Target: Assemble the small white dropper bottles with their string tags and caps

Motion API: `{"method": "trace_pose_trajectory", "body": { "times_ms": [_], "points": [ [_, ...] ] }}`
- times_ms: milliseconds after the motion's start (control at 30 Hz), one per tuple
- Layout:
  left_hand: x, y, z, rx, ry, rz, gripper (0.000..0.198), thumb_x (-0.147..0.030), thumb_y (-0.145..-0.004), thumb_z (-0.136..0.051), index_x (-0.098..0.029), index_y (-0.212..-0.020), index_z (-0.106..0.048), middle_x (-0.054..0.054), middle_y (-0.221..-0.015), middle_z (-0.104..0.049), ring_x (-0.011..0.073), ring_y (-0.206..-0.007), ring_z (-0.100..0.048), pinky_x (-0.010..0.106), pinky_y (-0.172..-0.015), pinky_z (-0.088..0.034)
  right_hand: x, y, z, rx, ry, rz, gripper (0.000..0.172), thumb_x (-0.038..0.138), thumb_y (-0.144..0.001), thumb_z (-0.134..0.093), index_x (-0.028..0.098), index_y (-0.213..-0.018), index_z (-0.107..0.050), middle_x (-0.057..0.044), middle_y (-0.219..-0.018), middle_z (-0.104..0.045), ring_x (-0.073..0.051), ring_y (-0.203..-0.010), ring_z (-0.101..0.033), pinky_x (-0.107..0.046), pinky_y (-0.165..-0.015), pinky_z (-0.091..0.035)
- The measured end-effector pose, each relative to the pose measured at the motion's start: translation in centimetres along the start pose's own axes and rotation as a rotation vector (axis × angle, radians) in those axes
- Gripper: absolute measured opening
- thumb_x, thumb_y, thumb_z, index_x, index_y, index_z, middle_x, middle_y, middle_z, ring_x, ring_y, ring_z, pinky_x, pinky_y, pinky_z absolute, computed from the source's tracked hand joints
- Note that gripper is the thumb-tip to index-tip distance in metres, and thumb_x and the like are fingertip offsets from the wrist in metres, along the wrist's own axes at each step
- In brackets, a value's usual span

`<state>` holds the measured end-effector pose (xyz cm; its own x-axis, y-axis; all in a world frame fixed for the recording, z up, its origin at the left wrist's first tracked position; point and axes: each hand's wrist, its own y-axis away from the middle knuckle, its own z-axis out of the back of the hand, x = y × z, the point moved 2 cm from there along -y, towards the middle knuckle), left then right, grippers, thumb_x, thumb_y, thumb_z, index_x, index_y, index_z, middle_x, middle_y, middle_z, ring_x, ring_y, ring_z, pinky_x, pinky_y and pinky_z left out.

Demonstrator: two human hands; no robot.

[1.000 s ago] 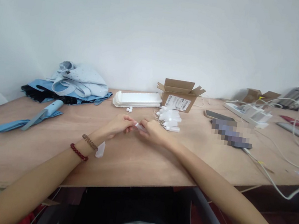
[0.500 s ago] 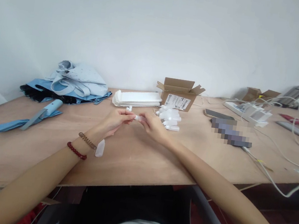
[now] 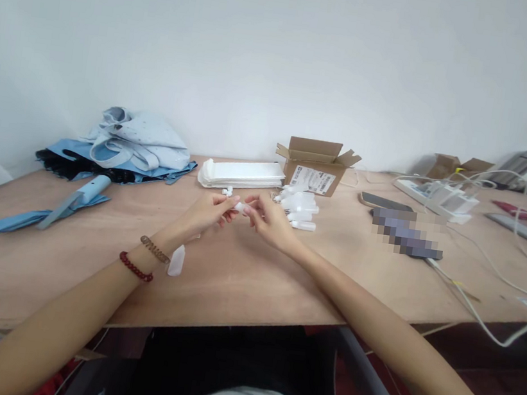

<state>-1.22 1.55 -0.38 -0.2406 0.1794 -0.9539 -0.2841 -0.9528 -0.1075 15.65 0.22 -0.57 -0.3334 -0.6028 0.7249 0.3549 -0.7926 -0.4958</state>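
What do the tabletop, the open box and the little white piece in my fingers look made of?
Tabletop: likely plywood, matt, pale tan with faint grain. Open box: brown cardboard, dull, with folded flaps and a stuck-on label. Little white piece: probably plastic, smooth, whitish; too small to be sure.

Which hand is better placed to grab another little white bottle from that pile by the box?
Probably the right hand: the pile of bottles lies just beside it, while the left hand sits on the far side. Both are pinching one small bottle.
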Motion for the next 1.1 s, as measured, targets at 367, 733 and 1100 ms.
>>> {"method": "trace_pose_trajectory", "body": {
  "times_ms": [367, 733, 1100],
  "points": [
    [0.0, -0.2, 0.1, 0.099, -0.046, -0.058, 0.038, -0.050, -0.079, -0.059, -0.013, -0.080, -0.069, 0.008, -0.077, -0.066, 0.0166, -0.071, -0.058, 0.027, -0.059, -0.046, -0.8, -0.2, 0.2, -0.008, 0.016, -0.031, 0.014, 0.026, -0.089, -0.044, 0.018, -0.100, -0.046, 0.001, -0.071, -0.060, -0.012, -0.058, -0.053, -0.024, -0.060, -0.041],
    [-0.5, 0.0, 0.1, -0.016, 0.144, 0.125, 0.042, -0.051, -0.075, -0.063, -0.011, -0.062, -0.063, 0.005, -0.059, -0.058, 0.0102, -0.052, -0.049, 0.024, -0.051, -0.039, -0.1, 0.1, 0.4, 0.042, 0.592, 0.200, 0.030, 0.031, -0.096, -0.040, 0.014, -0.116, -0.054, -0.015, -0.104, -0.063, -0.022, -0.090, -0.058, -0.028, -0.073, -0.040],
    [-0.7, 0.1, 0.2, 0.041, -0.045, -0.157, 0.035, -0.049, -0.075, -0.063, -0.015, -0.077, -0.068, 0.007, -0.077, -0.065, 0.0166, -0.074, -0.056, 0.029, -0.071, -0.046, 0.0, -0.4, 1.1, 0.041, 0.172, -0.033, 0.035, 0.037, -0.093, -0.042, 0.013, -0.086, -0.066, 0.002, -0.058, -0.051, -0.011, -0.055, -0.045, -0.021, -0.057, -0.033]
  ]
}}
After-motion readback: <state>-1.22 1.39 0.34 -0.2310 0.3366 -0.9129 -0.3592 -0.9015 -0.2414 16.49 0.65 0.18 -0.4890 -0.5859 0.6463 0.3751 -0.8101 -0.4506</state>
